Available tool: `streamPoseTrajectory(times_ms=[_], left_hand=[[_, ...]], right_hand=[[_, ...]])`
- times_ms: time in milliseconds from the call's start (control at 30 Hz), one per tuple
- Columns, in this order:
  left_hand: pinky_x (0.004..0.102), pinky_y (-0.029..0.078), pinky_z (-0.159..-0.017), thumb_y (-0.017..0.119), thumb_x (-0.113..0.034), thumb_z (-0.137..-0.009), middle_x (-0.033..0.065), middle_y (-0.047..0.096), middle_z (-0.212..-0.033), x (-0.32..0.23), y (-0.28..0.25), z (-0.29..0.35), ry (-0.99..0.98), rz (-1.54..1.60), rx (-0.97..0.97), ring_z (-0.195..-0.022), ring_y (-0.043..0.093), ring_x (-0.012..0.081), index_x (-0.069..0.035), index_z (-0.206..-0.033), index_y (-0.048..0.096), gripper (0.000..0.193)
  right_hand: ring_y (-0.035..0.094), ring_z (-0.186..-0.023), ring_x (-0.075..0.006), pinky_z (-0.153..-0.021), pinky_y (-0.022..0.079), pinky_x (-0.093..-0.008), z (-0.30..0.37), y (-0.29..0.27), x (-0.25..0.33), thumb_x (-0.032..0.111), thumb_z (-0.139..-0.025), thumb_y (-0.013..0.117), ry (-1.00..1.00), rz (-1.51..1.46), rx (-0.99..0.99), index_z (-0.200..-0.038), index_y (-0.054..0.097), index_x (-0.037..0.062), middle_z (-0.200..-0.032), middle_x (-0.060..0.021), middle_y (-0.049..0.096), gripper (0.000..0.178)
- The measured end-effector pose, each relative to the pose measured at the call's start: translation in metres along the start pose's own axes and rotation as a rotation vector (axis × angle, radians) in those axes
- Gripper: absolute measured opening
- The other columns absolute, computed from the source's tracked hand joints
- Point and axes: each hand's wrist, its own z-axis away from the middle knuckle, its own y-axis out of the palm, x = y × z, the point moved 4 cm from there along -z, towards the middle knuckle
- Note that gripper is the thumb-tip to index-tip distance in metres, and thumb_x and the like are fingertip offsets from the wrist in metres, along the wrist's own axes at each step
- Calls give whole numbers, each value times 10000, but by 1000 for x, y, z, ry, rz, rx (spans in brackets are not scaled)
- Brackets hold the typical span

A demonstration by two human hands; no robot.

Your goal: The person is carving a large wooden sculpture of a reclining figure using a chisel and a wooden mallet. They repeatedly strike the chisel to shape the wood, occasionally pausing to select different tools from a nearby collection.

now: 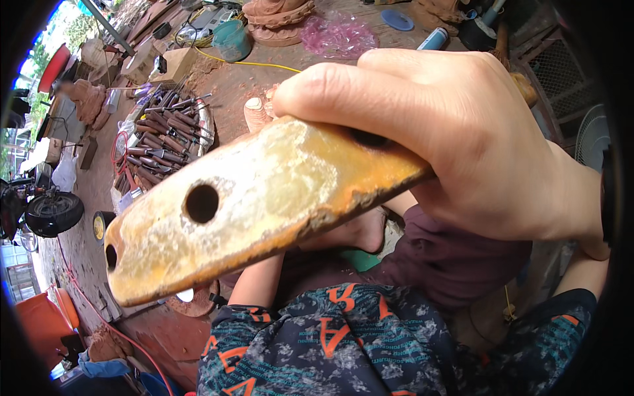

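Observation:
My right hand (pixel 456 125) is closed around a long yellowish-brown bar (pixel 264 191), held up close and slanting down to the left. It has a worn, mottled face, a rough lower edge and round holes through it; whether it is wood or another material I cannot tell. My thumb lies over its upper edge near one hole. A rounded yellowish end (pixel 525 89) shows beyond my knuckles, perhaps part of the same piece. My left forearm (pixel 259 280) runs up behind the bar, which hides my left hand.
Many wooden-handled carving tools (pixel 162 142) lie in a round tray on the left. Behind stand a teal bucket (pixel 231 41), a reddish-brown carved piece (pixel 277 20) and crumpled pink plastic (pixel 340 34). A yellow cord (pixel 264 65) crosses the floor, and a red hose (pixel 125 336) runs lower left.

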Motion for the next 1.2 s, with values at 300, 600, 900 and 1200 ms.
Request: streamPoseTrajectory(times_ms=[300,600,900,1200], left_hand=[[348,445,-946,620,76,-864,71,570,-1196,-16,-4,-6,49,-299,95,-1093,545,206,-4,-1241,522,398],[321,495,-705,655,-3,-878,33,638,-901,-40,11,-36,-196,-214,144,-796,595,159,2,-984,627,109],[312,495,-759,656,-35,-880,64,640,-870,-45,21,-46,25,-455,213,-822,615,170,-33,-1024,656,144],[339,504,-788,649,-3,-881,58,643,-992,-57,24,-59,62,-378,174,-875,608,179,-30,-1112,618,235]], right_hand=[[658,-746,-314,-613,526,-366,-3,6,2,94,-686,742,-71,-39,-123,-1172,626,91,-866,-108,651,500],[547,-601,-240,-517,430,-343,-6,-1,8,202,-742,681,-184,730,104,-1121,680,170,-688,-53,468,381],[576,-696,-240,-595,453,-336,-7,-9,14,229,-706,691,-11,525,53,-1108,684,176,-787,-63,520,406],[610,-761,-278,-656,498,-346,-2,-9,0,151,-693,723,-34,384,15,-1123,656,131,-894,-95,577,436]])
